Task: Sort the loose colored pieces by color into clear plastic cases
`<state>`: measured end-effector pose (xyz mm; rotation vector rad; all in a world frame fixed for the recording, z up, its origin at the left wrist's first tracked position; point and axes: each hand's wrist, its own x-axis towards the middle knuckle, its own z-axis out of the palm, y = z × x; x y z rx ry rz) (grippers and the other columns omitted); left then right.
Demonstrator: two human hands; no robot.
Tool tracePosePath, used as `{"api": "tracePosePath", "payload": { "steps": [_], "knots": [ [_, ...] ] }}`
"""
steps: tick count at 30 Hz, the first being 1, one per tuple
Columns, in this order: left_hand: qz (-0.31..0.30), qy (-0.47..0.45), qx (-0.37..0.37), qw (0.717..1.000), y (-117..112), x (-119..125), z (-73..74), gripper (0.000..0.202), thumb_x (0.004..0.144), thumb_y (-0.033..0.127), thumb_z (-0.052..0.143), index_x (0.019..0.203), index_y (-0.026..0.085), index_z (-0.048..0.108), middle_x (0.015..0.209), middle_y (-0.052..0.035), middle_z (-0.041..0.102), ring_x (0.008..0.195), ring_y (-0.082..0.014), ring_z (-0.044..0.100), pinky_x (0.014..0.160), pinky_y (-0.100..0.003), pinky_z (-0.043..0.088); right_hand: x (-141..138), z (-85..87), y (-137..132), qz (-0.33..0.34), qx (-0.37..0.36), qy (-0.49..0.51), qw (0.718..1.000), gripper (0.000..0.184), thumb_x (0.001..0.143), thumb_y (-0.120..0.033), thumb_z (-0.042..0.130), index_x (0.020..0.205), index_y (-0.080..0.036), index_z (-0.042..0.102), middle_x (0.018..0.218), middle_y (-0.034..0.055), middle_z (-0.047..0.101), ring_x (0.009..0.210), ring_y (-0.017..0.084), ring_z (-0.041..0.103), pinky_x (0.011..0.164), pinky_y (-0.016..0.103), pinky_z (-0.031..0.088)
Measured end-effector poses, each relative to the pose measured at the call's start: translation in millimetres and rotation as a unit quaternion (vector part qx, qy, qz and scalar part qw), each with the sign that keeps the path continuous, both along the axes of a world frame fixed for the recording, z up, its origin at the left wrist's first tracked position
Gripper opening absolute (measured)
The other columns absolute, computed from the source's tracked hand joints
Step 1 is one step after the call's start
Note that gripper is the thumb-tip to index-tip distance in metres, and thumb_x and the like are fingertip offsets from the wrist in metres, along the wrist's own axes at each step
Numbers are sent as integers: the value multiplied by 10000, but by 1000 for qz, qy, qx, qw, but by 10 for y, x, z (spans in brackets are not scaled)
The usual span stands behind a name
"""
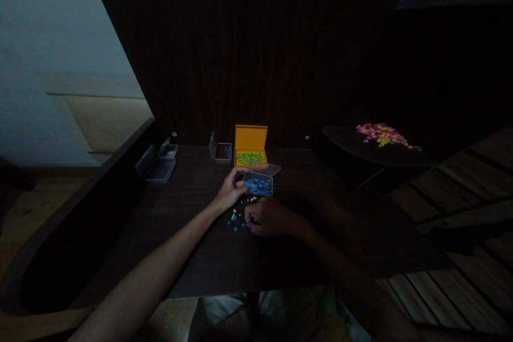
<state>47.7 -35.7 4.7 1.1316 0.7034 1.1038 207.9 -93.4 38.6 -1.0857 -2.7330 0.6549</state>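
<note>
Standing open on the dark wood-grained desk (pixel 208 262), a yellow rectangular case (pixel 251 135) of green bits (pixel 249 158) backs the clear plastic box (pixel 264 195) of blue pieces (pixel 259 186). The left hand (pixel 233 188) grips that box's side; the right hand (pixel 270 217) curls beside scattered blue-and-pale pieces (pixel 234 217), its hold impossible to tell.

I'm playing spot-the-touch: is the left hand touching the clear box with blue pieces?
Touching. In the head view, the left hand grips the clear box by its left side.
</note>
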Motion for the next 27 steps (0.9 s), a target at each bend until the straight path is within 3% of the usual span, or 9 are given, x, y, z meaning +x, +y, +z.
{"api": "tracePosePath", "payload": {
  "steps": [15,27],
  "knots": [
    [1,7,-8,1000,-5,0,10,466,570,73,666,1003,202,551,1237,-46,583,782,-135,678,675,-241,522,-3,-8,-17,23,-59,55,996,79,711,-112,685,776,-155,696,553,-66,555,490,67,480,558,186,332],
    [6,1,4,1000,-6,4,9,461,564,94,715,987,198,565,1177,-34,599,798,-132,649,669,-229,510,-69,-35,-47,-11,-33,69,997,90,703,-133,712,784,-164,685,537,-76,523,496,74,474,576,197,324]
  ]
}}
